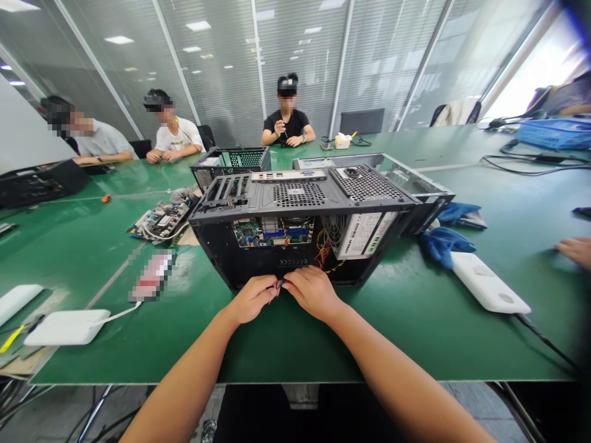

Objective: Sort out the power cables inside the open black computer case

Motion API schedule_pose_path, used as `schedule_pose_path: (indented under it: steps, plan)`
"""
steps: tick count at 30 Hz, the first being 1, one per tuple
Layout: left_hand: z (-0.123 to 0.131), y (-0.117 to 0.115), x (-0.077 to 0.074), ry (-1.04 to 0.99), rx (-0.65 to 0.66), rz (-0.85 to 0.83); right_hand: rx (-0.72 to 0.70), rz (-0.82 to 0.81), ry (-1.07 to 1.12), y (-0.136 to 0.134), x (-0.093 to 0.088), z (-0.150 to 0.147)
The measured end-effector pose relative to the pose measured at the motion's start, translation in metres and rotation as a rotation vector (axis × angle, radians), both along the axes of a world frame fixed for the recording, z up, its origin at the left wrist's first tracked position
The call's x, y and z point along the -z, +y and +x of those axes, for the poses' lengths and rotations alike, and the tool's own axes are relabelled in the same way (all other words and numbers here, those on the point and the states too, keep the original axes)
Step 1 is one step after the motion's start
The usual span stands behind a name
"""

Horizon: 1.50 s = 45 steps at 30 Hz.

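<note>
Directly before me a black computer case (258, 261) lies with its open side toward me. Inside it show a green motherboard (249, 232) and a power supply (364, 235) with a white label. Thin coloured wires (322, 249) hang beside the supply's fan. At the case's lower front edge, my left hand (253, 298) and my right hand (314, 290) meet, both closed on a small bundle of multicoloured cables (280, 283). The fingers hide most of the bundle, and its end cannot be made out.
Behind stand another case frame (231, 161) and a metal case (415, 178). Left lie loose circuit boards (161, 218), a phone (152, 275) and a white power bank (69, 327). Right are blue gloves (446, 243) and a white device (489, 283). Several people sit around the green table (184, 344).
</note>
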<state>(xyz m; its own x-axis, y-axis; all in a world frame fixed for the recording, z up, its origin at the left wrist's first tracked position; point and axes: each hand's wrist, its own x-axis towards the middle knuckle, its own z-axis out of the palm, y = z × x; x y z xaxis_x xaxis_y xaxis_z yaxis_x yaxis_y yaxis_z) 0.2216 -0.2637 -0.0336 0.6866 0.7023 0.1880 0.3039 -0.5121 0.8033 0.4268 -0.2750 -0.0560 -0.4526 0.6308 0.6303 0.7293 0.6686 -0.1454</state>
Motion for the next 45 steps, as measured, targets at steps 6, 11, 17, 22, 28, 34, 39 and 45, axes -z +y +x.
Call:
schedule_pose_path:
  steps: [6, 11, 17, 22, 28, 34, 39, 45]
  plan:
    - [0.001, -0.001, 0.003, 0.082, -0.062, 0.251, 0.004, -0.019, -0.002, 0.002, -0.001, 0.003]
    - [0.002, -0.002, 0.006, 0.194, -0.09, 0.365, -0.013, -0.042, -0.01, 0.002, -0.004, 0.005]
    - [0.002, -0.003, 0.009, 0.283, -0.125, 0.446, -0.007, -0.065, -0.023, 0.001, -0.005, 0.004]
    - [0.002, -0.003, 0.008, 0.292, -0.131, 0.458, -0.005, -0.09, -0.008, 0.001, -0.002, 0.004]
    - [0.002, -0.003, 0.009, 0.294, -0.149, 0.472, -0.001, -0.096, 0.0, 0.0, 0.0, 0.003]
    - [0.002, -0.003, 0.009, 0.304, -0.15, 0.469, -0.004, -0.084, -0.013, 0.0, -0.003, 0.002]
    - [0.003, -0.003, 0.011, 0.28, -0.157, 0.463, 0.0, -0.079, -0.03, 0.0, -0.004, 0.003]
    - [0.003, -0.003, 0.012, 0.297, -0.164, 0.483, 0.003, -0.113, -0.023, 0.0, -0.001, 0.003]
